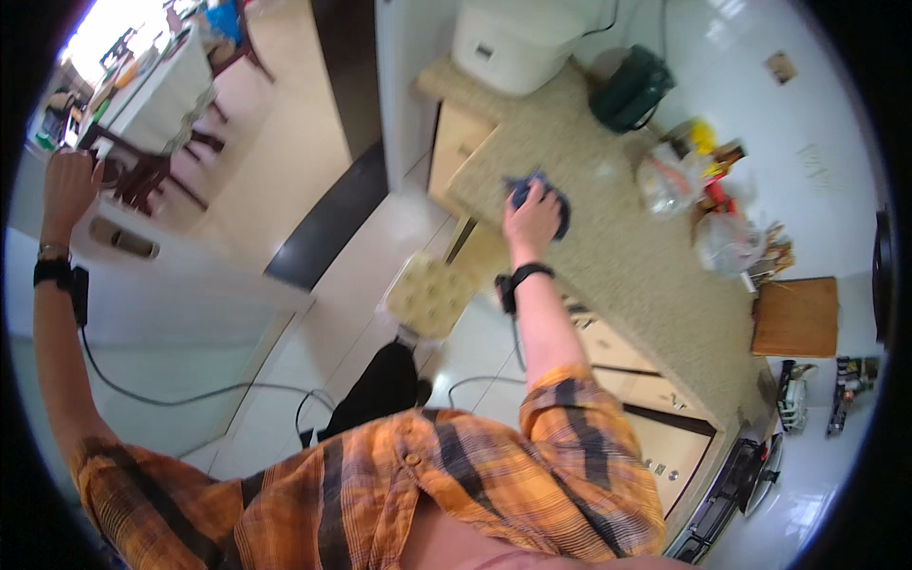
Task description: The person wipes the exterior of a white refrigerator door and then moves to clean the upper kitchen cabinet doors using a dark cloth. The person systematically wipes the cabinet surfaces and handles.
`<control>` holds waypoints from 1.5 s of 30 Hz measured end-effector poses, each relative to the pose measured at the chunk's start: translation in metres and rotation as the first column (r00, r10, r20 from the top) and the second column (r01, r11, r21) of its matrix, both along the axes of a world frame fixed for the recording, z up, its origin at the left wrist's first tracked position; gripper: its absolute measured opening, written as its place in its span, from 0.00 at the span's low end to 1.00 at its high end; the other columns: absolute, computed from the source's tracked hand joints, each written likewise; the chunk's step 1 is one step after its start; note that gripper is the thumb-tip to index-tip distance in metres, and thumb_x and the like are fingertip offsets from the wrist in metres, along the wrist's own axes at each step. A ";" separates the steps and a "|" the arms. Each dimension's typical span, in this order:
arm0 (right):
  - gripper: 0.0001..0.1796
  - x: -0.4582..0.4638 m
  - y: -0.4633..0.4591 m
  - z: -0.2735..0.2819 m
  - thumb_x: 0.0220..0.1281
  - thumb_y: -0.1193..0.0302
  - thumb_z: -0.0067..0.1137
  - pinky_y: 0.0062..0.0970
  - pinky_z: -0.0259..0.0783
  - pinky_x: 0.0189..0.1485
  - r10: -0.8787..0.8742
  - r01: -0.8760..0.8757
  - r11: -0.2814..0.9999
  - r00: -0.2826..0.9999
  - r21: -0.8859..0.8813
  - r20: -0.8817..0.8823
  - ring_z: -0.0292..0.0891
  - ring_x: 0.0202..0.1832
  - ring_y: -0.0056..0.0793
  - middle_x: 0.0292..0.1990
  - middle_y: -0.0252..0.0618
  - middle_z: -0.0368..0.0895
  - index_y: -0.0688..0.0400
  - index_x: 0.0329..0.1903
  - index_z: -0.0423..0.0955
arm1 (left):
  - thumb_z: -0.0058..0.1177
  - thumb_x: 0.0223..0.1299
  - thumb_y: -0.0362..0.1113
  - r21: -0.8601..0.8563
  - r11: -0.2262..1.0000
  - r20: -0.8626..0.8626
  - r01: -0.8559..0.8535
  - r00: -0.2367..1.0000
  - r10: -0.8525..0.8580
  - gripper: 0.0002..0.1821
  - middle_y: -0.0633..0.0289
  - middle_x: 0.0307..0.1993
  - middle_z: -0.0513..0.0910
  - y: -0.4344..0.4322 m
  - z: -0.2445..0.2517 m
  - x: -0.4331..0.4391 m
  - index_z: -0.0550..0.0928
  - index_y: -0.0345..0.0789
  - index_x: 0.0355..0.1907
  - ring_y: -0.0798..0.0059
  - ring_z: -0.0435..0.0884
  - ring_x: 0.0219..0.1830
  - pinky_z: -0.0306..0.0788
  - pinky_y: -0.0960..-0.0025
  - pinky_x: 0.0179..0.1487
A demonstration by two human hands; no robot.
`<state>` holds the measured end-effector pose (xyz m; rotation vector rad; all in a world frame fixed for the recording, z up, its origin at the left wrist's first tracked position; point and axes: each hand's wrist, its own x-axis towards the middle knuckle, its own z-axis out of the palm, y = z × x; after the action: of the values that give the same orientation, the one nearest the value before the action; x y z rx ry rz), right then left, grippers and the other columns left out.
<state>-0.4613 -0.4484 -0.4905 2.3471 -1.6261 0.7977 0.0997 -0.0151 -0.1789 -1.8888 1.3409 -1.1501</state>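
My right hand (531, 224) presses a bunched dark blue cloth (563, 217) onto the speckled stone countertop (605, 278), close to its front corner. The fingers are spread and bent over the cloth, which is partly hidden under the palm. Far off to the left, my left hand (70, 178) is raised at the upper edge of a white panel (192, 292) with a recessed handle (124, 239). Its fingers are curled and mostly hidden, so whether they grip the edge is unclear. Both wrists wear black straps with cables.
A white appliance (513, 50) and a dark green kettle (630, 89) stand at the counter's back. Bagged food packets (670, 182) line the wall near a wooden cutting board (796, 317). A gas stove (719, 491) sits lower right. A pale yellow stool (427, 296) stands on the tiled floor.
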 end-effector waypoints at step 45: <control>0.31 0.002 -0.001 -0.001 0.53 0.56 0.69 0.47 0.73 0.48 0.005 -0.009 0.996 0.999 0.093 0.045 0.72 0.51 0.51 0.47 0.50 0.73 0.53 0.56 0.68 | 0.58 0.64 0.41 0.030 0.988 0.075 0.151 0.985 -0.153 0.11 0.56 0.29 0.78 0.007 -0.006 0.030 0.76 0.37 0.29 0.59 0.80 0.38 0.73 0.61 0.53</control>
<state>-0.4598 -0.4497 -0.4911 2.4164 -1.7093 0.7971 0.1298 -0.0080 -0.1848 -1.7311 1.4700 -1.2626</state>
